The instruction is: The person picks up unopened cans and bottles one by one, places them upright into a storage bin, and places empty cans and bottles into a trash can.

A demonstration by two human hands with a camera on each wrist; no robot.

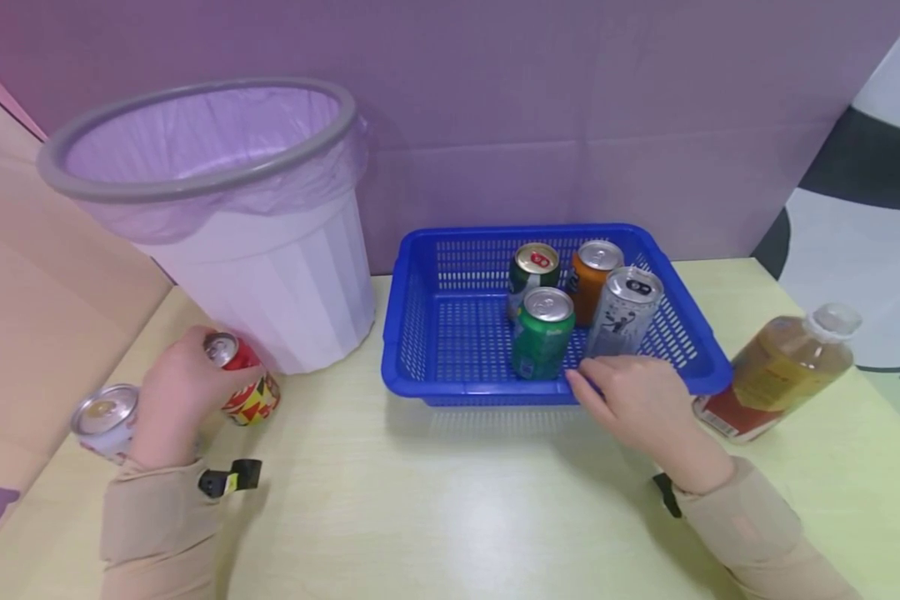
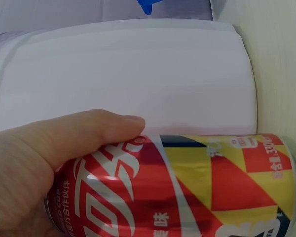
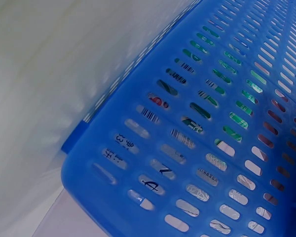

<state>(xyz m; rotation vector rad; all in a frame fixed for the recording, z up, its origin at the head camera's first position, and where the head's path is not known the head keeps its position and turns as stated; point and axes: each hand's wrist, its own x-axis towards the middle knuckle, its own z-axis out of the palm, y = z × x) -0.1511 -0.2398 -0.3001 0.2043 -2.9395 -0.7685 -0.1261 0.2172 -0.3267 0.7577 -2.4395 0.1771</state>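
Nearest, the beige sleeves come in over the pale surface at 7 and 5 o'clock, a small dark device at each wrist. The left hand, between 8 and 9 o'clock, has its fingers wrapped round a red-and-yellow can; the left wrist view shows the thumb lying along its printed side. That can is upright by the foot of the bin – I cannot tell whether they touch. Just beyond the hand, at about 8 o'clock from the held can, stands a whitish can, partly hidden by the wrist.

The right hand, near 4 o'clock, has its fingers bent over the near rim of the blue basket, holding it. Near that hand, between 3 and 4 o'clock from the basket, stands a bottle of amber drink with a white cap.

Inside the basket four cans stand grouped right of its middle – a green can at 7 o'clock of the group, a silver can at 4, an orange can at 1 and a dark green can at 11.

Farther back, towards 10 o'clock, rises the white bin, grey-rimmed and lined with a translucent bag; behind everything is a purple backdrop
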